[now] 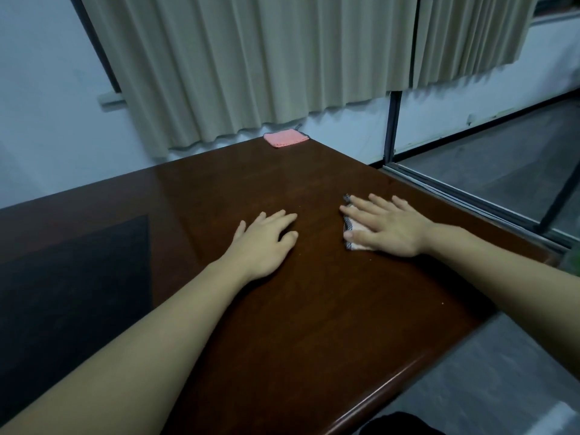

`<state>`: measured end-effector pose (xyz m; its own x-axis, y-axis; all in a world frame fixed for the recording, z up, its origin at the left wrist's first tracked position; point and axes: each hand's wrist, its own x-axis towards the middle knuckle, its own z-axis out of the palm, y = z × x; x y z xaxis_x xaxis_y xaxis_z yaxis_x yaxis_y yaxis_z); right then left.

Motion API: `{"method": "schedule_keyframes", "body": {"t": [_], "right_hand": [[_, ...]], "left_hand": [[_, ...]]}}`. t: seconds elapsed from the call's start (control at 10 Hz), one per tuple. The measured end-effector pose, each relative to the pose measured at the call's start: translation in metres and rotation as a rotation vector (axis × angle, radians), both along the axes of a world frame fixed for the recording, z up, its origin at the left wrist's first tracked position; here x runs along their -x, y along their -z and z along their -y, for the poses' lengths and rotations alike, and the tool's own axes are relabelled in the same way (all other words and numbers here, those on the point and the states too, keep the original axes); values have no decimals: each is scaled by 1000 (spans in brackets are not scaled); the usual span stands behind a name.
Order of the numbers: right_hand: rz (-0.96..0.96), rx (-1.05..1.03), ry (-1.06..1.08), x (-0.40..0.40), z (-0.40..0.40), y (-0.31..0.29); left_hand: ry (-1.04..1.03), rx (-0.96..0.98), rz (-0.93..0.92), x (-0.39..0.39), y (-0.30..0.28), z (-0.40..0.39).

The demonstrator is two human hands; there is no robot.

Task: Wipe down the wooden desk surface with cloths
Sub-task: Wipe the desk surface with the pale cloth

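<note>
Across the lower half of the frame, my two forearms reach over the dark wooden bench (314,309), its rounded front edge running toward the lower right. My left hand (263,243) lies at centre with fingers loosely spread, its grip wide and holding nothing; whether the palm fully rests on the wood I cannot tell. Right of centre, my right hand (386,227) presses flat on a small pale cloth (353,227) with a dark stitched border, fingers straight and splayed, the grip open rather than closed round it. Most of that cloth is hidden under the palm; only its left edge shows.

I judge the cloth soft, light and limp, likely to bunch or slide on the glossy varnish, so flat downward pressure through the palm should carry it better than a pinch at a corner.

Farther back, at the bench's far corner in the upper middle of the frame, a folded pink cloth (286,139) lies untouched, well apart from both hands. It looks equally soft and could be taken anywhere along an edge. Beyond it hang beige pleated curtains (266,58) against a pale wall.
</note>
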<state>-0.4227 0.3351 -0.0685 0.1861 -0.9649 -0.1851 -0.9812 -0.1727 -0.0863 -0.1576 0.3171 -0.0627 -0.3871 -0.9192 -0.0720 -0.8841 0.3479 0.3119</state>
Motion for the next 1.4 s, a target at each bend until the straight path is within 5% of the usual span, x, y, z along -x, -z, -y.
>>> {"method": "schedule_keyframes", "body": {"t": [0.2,0.5,0.9,1.4], "right_hand": [[6,28,278,38,69,4],[21,17,298,35,77,3],[-10,-18,-153,19,-56,2],[-8,32,230,48,57,6]], "left_hand": [[-35,3,108,17,13,-5],[-35,19,135,16,12,-10],[-35,39,162,17,17,-4],[-34,40,168,17,13,-7]]}}
